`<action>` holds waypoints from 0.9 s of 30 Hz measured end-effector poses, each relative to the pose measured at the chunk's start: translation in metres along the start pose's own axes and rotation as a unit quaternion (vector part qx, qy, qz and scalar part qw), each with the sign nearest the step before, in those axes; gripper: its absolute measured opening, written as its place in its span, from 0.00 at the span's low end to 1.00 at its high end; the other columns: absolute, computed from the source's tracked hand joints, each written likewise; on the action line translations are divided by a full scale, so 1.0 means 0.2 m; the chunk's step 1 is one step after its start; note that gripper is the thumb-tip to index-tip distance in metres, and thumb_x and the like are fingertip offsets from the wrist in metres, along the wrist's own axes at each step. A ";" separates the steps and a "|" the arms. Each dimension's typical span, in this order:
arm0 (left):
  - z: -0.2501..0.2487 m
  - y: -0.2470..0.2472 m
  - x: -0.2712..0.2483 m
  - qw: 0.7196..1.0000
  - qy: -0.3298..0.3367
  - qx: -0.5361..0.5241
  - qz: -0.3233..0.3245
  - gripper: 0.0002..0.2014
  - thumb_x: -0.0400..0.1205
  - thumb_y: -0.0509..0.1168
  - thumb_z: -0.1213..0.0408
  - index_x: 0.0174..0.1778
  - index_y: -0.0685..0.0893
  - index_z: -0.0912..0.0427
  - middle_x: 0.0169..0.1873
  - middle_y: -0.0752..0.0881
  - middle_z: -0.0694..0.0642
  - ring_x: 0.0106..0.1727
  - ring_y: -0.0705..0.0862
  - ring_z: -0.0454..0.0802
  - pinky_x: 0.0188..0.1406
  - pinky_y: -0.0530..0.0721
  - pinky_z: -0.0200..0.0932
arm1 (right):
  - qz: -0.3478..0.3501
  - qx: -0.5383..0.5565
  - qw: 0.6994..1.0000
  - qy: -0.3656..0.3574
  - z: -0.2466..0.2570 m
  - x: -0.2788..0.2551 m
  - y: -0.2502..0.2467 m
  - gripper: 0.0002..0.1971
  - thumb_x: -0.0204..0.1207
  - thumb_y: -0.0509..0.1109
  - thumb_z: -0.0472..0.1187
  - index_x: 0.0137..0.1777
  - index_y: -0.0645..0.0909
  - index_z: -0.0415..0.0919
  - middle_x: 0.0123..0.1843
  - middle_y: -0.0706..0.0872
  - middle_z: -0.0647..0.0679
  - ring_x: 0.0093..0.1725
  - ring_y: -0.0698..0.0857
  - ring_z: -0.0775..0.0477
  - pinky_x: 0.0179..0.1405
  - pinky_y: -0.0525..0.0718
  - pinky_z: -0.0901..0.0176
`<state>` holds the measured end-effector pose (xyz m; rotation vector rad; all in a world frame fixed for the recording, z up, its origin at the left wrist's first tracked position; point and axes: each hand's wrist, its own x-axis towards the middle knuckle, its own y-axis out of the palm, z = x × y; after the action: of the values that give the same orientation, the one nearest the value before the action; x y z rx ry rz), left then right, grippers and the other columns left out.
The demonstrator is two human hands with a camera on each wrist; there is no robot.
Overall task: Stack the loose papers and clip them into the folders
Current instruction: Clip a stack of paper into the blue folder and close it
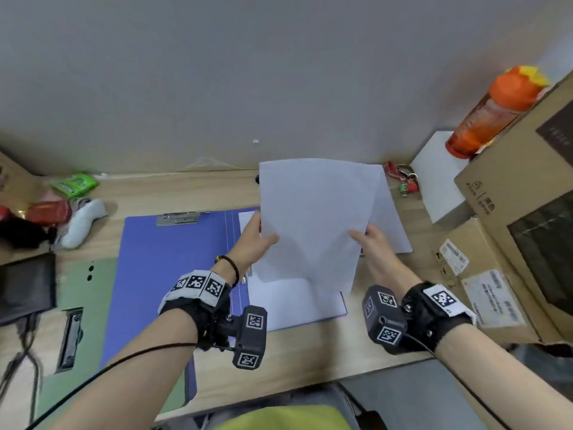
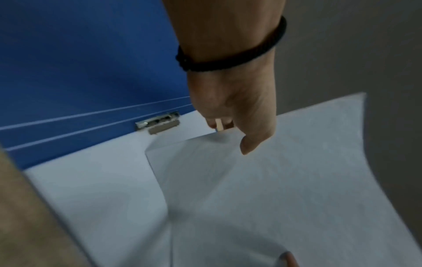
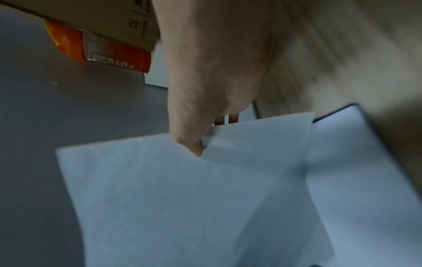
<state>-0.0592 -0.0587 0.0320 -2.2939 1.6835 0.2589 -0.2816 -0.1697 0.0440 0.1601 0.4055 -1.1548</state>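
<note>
Both hands hold up a white sheet of paper (image 1: 313,218) over the desk. My left hand (image 1: 259,240) pinches its left edge, thumb on the near face (image 2: 248,144). My right hand (image 1: 369,243) pinches the right edge, thumb on top (image 3: 194,144). Under the sheet lies an open blue folder (image 1: 173,268) with a metal clip (image 1: 178,218) at its far edge and a second clip (image 2: 157,123) by its spine. White papers (image 1: 297,302) rest on the folder's right half. Another white sheet (image 1: 390,225) lies on the desk behind my right hand. A green folder (image 1: 93,305) sits partly under the blue one.
Cardboard boxes (image 1: 521,231) stand at the right with an orange bottle (image 1: 490,116) and a white box (image 1: 434,178) behind them. Keys (image 1: 403,178) lie near the wall. A green packet (image 1: 74,183), red items and a dark device (image 1: 26,287) crowd the left side.
</note>
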 end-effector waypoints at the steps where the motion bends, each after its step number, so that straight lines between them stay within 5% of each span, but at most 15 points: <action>1: 0.03 0.00 -0.03 1.000 -0.006 0.008 0.013 0.25 0.83 0.61 0.72 0.77 0.67 0.53 0.68 0.79 0.47 0.69 0.79 0.45 0.68 0.79 0.49 | -0.007 0.000 1.000 0.018 -0.05 -0.03 0.01 0.11 0.82 0.62 0.33 0.60 0.80 0.43 0.54 0.88 0.49 0.56 0.86 0.45 0.48 0.80 0.57; 4: 0.04 0.00 -0.08 1.000 -0.011 0.003 0.014 0.19 0.88 0.55 0.67 0.76 0.71 0.53 0.68 0.81 0.47 0.69 0.80 0.46 0.66 0.81 0.46 | -0.019 -0.012 0.999 0.033 -0.07 -0.07 0.05 0.10 0.83 0.61 0.37 0.59 0.80 0.46 0.59 0.87 0.48 0.63 0.84 0.43 0.60 0.81 0.51; 6: -0.02 -0.02 -0.09 1.000 -0.004 0.001 0.002 0.18 0.88 0.53 0.67 0.75 0.73 0.55 0.66 0.82 0.48 0.63 0.82 0.44 0.57 0.83 0.36 | -0.034 -0.017 0.999 0.024 0.00 -0.05 0.07 0.12 0.83 0.59 0.35 0.62 0.79 0.44 0.62 0.86 0.45 0.63 0.83 0.43 0.66 0.79 0.45; 10: -0.10 -0.15 -0.10 0.998 -0.013 -0.031 -0.048 0.17 0.87 0.53 0.70 0.71 0.75 0.55 0.58 0.84 0.48 0.48 0.84 0.38 0.34 0.82 0.26 | -0.031 -0.043 0.998 0.015 0.15 -0.03 0.18 0.11 0.81 0.60 0.34 0.57 0.79 0.47 0.52 0.87 0.50 0.50 0.85 0.44 0.53 0.82 0.49; 15: 0.08 -0.39 -0.21 0.990 -0.105 -0.027 -0.086 0.18 0.85 0.54 0.72 0.69 0.76 0.59 0.58 0.83 0.52 0.46 0.81 0.43 0.36 0.77 0.34 | 0.062 -0.112 0.989 0.079 0.06 -0.02 0.45 0.12 0.81 0.61 0.38 0.61 0.80 0.46 0.53 0.88 0.47 0.48 0.86 0.42 0.43 0.80 0.54; 20: 0.36 -0.62 -0.40 0.966 -0.220 -0.047 -0.125 0.09 0.86 0.54 0.70 0.55 0.79 0.58 0.49 0.85 0.55 0.41 0.83 0.47 0.35 0.81 0.38 | 0.174 -0.155 0.958 0.168 -0.15 -0.06 0.76 0.10 0.83 0.59 0.36 0.48 0.79 0.49 0.42 0.86 0.49 0.39 0.85 0.49 0.34 0.81 0.59; 22: 0.44 -0.69 -0.46 0.960 -0.242 -0.037 -0.138 0.09 0.87 0.53 0.68 0.56 0.79 0.58 0.49 0.85 0.55 0.41 0.84 0.49 0.35 0.81 0.39 | 0.192 -0.170 0.947 0.192 -0.23 -0.07 0.86 0.10 0.83 0.58 0.35 0.47 0.79 0.47 0.42 0.85 0.47 0.37 0.84 0.48 0.36 0.81 0.58; 27: 0.58 -0.87 -0.51 0.941 -0.281 -0.043 -0.183 0.09 0.87 0.53 0.71 0.58 0.77 0.62 0.54 0.83 0.62 0.51 0.82 0.58 0.52 0.80 0.51 | 0.222 -0.164 0.936 0.217 -0.30 -0.04 1.05 0.10 0.82 0.56 0.33 0.54 0.78 0.40 0.41 0.83 0.44 0.35 0.82 0.46 0.34 0.79 0.58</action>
<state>0.0777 0.1208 -0.0250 -2.2400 0.9649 0.8241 -0.1063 -0.0577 -0.0262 0.2014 0.8980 -0.5853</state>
